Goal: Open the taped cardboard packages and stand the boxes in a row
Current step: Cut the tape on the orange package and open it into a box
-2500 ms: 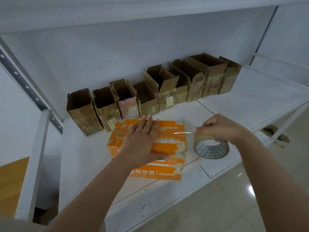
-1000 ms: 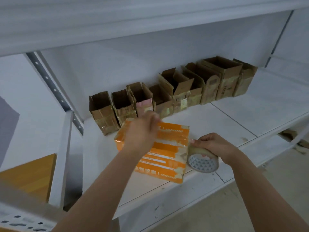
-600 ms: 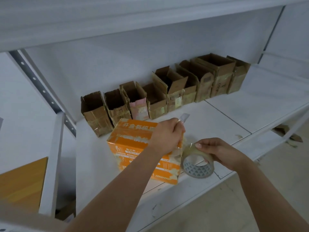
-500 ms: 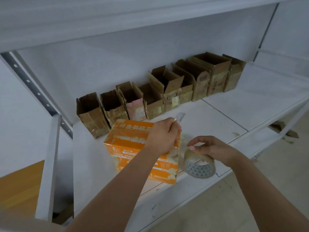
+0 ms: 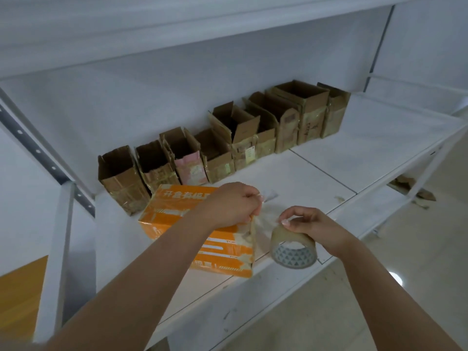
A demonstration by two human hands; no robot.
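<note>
Moved off box (image 5: 177, 224) top: left hand (image 5: 231, 203) now pinching tape strip (image 5: 263, 219); right hand (image 5: 307, 221) gripping roll (image 5: 293, 249). Best kept taut, then snapped sideways.

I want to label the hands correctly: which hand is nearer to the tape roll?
Right. The right hand holds the tape roll from above. The left hand is apart from the roll, over the orange box, pinching the tape strip stretched between them.
</note>
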